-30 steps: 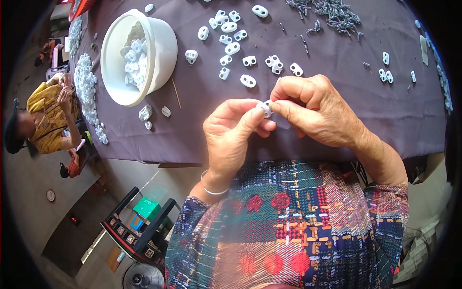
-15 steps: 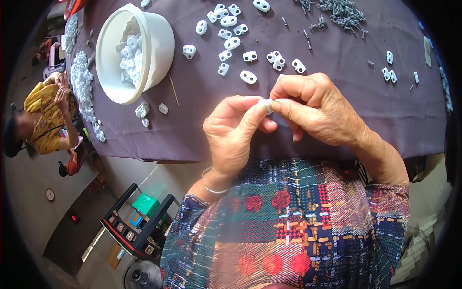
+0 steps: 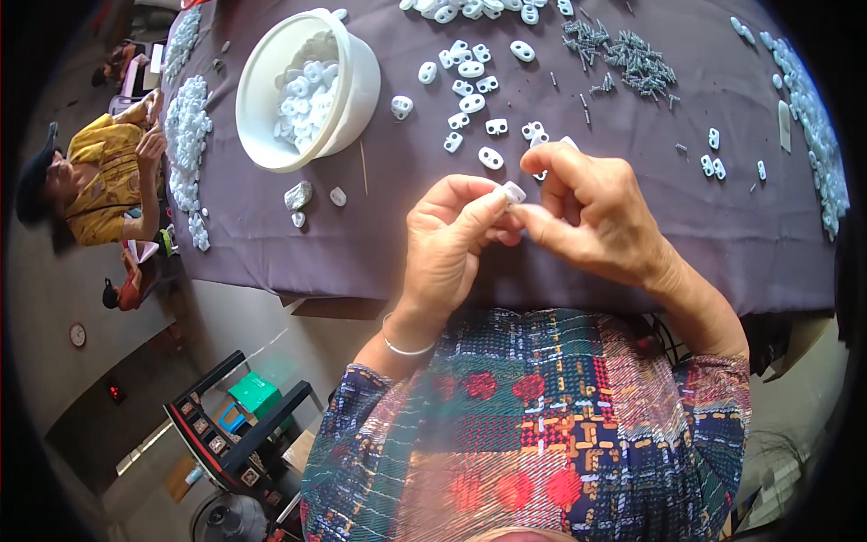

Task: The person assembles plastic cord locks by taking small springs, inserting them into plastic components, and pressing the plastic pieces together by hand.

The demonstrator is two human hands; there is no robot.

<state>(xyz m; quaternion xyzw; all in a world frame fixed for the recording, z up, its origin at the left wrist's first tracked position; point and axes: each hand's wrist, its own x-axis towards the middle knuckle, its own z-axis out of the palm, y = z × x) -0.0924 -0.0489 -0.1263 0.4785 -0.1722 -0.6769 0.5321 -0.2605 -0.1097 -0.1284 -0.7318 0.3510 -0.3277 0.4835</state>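
I saw the left hand [image 3: 447, 237] pinching a white piece [image 3: 514, 191] above the table [image 3: 352, 248], the right hand [image 3: 607, 215] beside it, thumb and forefinger parted, grip otherwise unclear. Looked like close two-handed fingerwork; next move, I judged, called for a steady left pinch. Room lay leftward and toward the near edge; loose pieces [image 3: 490, 158] crowded just ahead.

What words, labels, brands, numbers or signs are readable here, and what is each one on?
No readable text anywhere.
Wall clock: markings too small to read.
Green box: any print too blurred to read.
White tub: no lettering visible.
Held white piece: no lettering visible.
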